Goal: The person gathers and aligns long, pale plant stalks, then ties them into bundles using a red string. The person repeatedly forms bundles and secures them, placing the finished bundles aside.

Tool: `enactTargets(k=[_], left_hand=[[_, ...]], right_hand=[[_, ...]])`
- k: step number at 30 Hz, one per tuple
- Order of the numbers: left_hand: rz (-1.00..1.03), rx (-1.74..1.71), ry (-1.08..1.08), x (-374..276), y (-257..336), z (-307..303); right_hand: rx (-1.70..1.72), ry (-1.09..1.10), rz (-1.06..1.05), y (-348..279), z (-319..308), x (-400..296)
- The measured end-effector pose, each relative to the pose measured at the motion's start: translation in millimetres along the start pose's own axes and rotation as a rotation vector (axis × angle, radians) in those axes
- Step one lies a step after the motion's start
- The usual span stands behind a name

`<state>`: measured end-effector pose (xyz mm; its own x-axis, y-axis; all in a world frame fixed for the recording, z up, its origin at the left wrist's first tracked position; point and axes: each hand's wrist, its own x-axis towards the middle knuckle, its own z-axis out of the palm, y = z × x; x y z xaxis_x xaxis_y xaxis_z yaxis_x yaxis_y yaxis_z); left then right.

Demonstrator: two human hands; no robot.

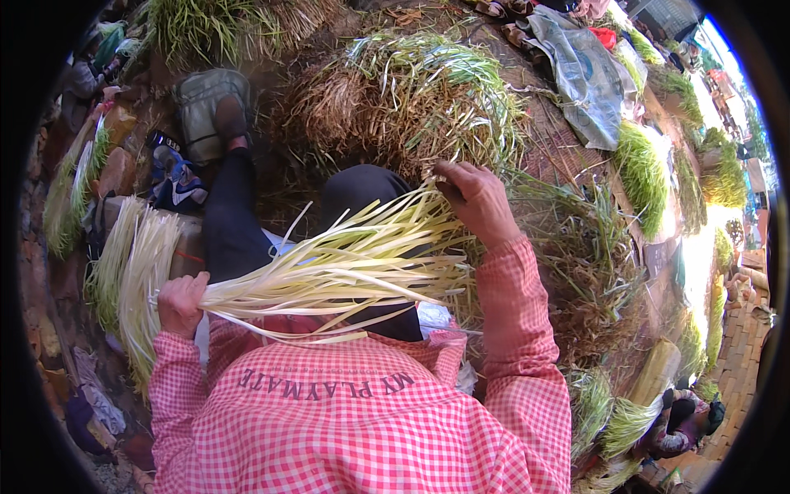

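My left hand (182,302) is closed around the narrow, pale end of a bundle of long, flat yellow-green leaves (333,265). The bundle fans out across my lap towards the right. At its far upper end is my right hand (472,194), fingers bent close to the leaf tips; whether it pinches any of them cannot be made out. Beside my left hand, more pale bundles (145,265) hang over a low block-like support. In front of my knees lies a large heap of leafy plants with brown, dry roots or stalks (407,99).
Loose green and brown plant waste (574,265) spreads to my right. A grey plastic sack (580,80) lies at the upper right. My foot rests by a grey-green bag (210,105), near blue sandals (176,179). Another person (682,423) sits low at the lower right.
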<state>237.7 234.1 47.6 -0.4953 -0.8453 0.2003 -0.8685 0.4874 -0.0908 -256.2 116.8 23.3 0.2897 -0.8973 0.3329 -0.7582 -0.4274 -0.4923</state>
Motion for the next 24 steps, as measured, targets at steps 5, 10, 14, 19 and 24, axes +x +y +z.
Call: enactTargets(k=[5, 10, 14, 19, 24], left_hand=[[-0.076, -0.003, -0.010, -13, -2, 7], [-0.099, -0.024, -0.052, -28, -3, 15], [-0.123, -0.048, -0.057, -30, 4, 15], [-0.119, -0.054, -0.043, -32, 4, 16], [-0.111, -0.053, -0.028, -34, 1, 11]], right_hand=[[-0.121, 0.059, 0.223, 28, 10, -29], [-0.009, 0.260, 0.351, 42, 2, -94], [0.557, 0.229, 0.606, 13, -18, -129], [0.693, 0.213, 0.500, -19, -21, -127], [0.404, 0.113, 0.413, -46, -4, -86]])
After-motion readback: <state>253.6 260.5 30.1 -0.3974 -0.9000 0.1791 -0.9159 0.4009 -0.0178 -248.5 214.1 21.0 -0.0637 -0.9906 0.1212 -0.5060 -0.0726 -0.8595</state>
